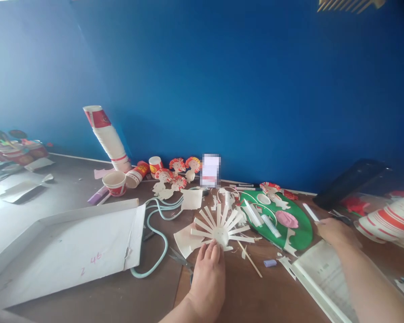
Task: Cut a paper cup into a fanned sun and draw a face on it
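A white paper cup (220, 234), cut into strips that fan out like rays, lies on the brown table. My left hand (208, 276) rests flat on its near edge, fingertips on the paper, thumb hidden. Out to the right, my right hand (338, 235) is closed on the end of a slim white marker (310, 212). A purple cap (270, 263) lies on the table between the hands. Scissors (181, 259) lie partly under my left hand. Beside the cup are a thin wooden stick (250, 260) and paper scraps.
A green board (301, 231) with pens and a pink piece lies right of centre. Left are a white box lid (70, 251), a pale blue cord (164, 242) and a tall cup stack (109, 139). Paper figures (192, 168) and a pixelated card (211, 170) stand near the blue wall.
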`<state>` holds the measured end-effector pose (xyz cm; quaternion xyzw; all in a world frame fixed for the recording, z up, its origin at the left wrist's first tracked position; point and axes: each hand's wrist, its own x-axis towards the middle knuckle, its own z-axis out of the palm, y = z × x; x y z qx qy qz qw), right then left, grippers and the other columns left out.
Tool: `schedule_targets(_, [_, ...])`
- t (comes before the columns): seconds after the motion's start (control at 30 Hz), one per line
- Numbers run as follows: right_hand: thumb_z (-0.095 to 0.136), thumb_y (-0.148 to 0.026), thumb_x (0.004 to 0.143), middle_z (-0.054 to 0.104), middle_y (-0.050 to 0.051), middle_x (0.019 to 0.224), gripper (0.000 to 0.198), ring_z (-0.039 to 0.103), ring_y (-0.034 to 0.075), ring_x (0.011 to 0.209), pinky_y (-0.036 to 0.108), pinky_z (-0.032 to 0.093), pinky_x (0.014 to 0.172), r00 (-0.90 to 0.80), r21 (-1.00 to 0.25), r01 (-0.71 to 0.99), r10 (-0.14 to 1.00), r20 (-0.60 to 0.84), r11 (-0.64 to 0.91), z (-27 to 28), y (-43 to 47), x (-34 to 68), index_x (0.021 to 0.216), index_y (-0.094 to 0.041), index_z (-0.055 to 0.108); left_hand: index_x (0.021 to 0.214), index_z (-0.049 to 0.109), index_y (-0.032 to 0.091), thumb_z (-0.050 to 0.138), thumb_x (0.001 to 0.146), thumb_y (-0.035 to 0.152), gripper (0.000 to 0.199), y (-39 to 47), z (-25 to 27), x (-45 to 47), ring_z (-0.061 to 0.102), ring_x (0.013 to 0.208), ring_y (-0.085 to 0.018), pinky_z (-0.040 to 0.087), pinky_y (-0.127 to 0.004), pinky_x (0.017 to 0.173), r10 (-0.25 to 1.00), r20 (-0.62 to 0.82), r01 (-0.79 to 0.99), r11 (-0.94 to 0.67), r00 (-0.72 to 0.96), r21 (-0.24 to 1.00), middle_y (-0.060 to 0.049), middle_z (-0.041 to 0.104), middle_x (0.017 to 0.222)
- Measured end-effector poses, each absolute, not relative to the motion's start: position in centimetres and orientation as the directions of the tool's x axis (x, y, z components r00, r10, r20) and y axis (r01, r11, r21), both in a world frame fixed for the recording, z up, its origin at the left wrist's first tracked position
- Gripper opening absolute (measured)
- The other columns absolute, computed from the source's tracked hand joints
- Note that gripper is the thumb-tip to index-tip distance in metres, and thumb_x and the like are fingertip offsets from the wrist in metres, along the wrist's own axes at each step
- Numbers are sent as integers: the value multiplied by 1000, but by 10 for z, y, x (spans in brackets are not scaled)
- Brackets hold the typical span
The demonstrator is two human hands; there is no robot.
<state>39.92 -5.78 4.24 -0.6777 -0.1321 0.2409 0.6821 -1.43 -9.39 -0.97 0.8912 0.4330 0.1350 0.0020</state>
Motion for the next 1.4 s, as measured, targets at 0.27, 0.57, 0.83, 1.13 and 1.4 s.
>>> schedule_targets(0.27, [77, -30, 62, 56, 3, 63, 14, 47, 11, 54, 24, 35, 42, 754, -993, -35, 649, -98, -109, 69, -90, 320, 70, -21, 70, 128, 50, 4, 46, 75, 9, 53, -97, -9, -15, 45, 123, -28, 35, -44, 107, 776, 268, 769, -620, 571, 156, -19, 55, 124])
schedule_targets(0.57, [83, -41, 60, 62, 5, 78, 39, 49, 11, 64, 17, 35, 39, 510, -983, -184, 853, -109, -16, 77, -97, 198, 90, -17, 72, 131, 45, 5, 37, 79, 0, 54, -102, -19, -16, 42, 125, -29, 37, -43, 106, 810, 305, 802, -567, 501, 190, -19, 47, 131])
schedule_targets(0.83, [65, -45, 80, 58, -1, 65, 28, 40, 7, 49, 19, 32, 43, 311, -998, -11, 949, -56, -56, 55, -104, 153, 89, -19, 64, 129, 44, 16, 43, 90, 19, 39, -105, 13, -19, 58, 87, -23, 51, -42, 79, 773, 447, 704, -615, 450, 355, -9, 60, 98])
schedule_targets(1.13, [63, -42, 82, 62, 1, 76, 21, 58, 17, 70, 28, 49, 69, 84, -997, 35, 994, -72, -76, 45, -115, 120, 86, -22, 61, 89, 50, 20, 37, 95, 28, 17, -102, 10, -17, 60, 63, -17, 47, -29, 57, 788, 445, 597, -614, 426, 516, -1, 63, 74])
schedule_targets(1.4, [61, -41, 84, 59, -1, 72, 20, 53, 14, 62, 24, 47, 61, 93, -996, 68, 994, -52, -58, 33, -116, 122, 91, -23, 59, 83, 47, 20, 36, 95, 30, 20, -101, 10, -17, 59, 60, -16, 41, -26, 53, 801, 399, 578, -599, 447, 554, -2, 62, 72])
